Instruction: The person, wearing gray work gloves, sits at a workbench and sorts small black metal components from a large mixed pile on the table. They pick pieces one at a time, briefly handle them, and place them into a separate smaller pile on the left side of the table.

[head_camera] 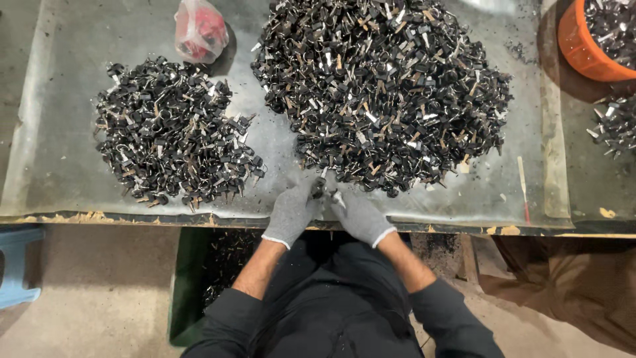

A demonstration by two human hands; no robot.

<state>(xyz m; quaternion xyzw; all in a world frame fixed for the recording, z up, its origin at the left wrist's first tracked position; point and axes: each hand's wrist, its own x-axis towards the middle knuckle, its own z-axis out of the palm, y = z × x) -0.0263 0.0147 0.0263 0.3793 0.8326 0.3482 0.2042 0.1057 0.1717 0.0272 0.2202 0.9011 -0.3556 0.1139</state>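
Hands (324,209) on small black part (319,189)

Gloved left hand (291,213) and right hand (358,215), fingertips together, forearms converging.

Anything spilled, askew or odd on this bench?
Mostly orderly: two heaps, large pile and small pile. Oddities: a red-filled plastic bag among the parts, and black parts scattered loose below the table edge. Both gloved hands, left hand, right hand, meet on one piece.
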